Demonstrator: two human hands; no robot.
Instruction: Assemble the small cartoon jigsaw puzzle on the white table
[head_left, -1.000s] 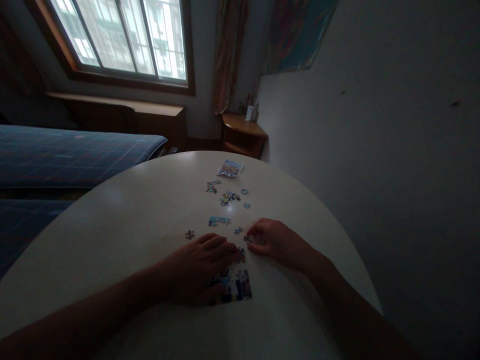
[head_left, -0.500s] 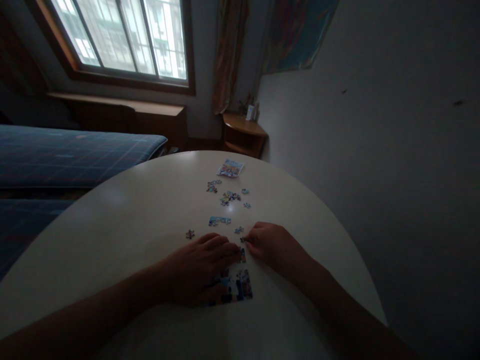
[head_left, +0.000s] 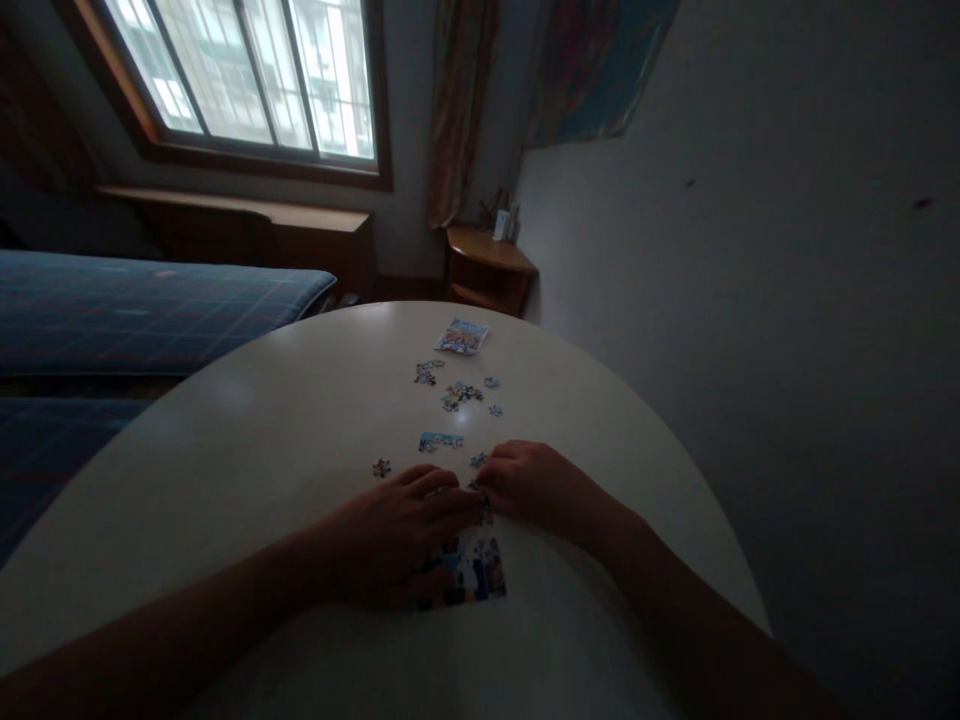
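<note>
My right hand [head_left: 525,482] pinches a small jigsaw puzzle piece [head_left: 474,484] between thumb and forefinger, just above the tips of my left hand. With fingers stretched out, my left hand [head_left: 409,530] lies over the joined part of the puzzle [head_left: 472,578] and hides its left side. Its fingertips touch a small joined section [head_left: 486,510] just above that part. Another loose piece [head_left: 478,460] lies by my right fingers. A joined strip of pieces [head_left: 441,441] is farther up, and a single piece [head_left: 382,467] rests beyond my left hand.
Several loose pieces [head_left: 461,395] are heaped farther back on the round white table [head_left: 300,410], with a smaller cluster [head_left: 426,373] beside them. A printed picture packet [head_left: 462,337] lies near the far edge. A bed [head_left: 150,310] stands left, a corner shelf [head_left: 491,250] behind.
My right hand has moved slightly left with the puzzle piece, closer to the fingertips of my left hand. My left hand has stayed almost still.
</note>
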